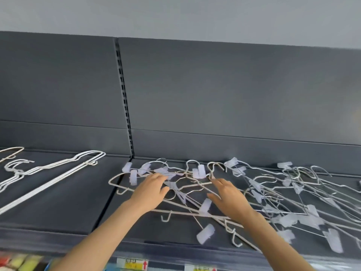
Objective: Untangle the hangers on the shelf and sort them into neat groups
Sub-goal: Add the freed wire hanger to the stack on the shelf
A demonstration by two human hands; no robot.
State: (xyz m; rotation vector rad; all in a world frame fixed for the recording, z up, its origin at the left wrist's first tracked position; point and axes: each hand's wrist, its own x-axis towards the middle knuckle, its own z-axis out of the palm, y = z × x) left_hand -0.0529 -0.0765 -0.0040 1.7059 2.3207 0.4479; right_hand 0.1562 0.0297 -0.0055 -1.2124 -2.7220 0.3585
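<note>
Left bay of the shelf (68, 208): one nested group of plain hangers (48, 184), roughly four, plus a stray hanger (11, 148) cut off at the edge, so sorting is only started. Centre: left hand (150, 189) lies loose-fingered on the tangle (256, 186), right hand (228, 198) splayed wide at a hook, neither clamping anything. I read this as picking a hanger; the next move needs a pinch and a lift clear of neighbouring clips. Right bay: clip hangers too knotted to count, well over ten.
</note>
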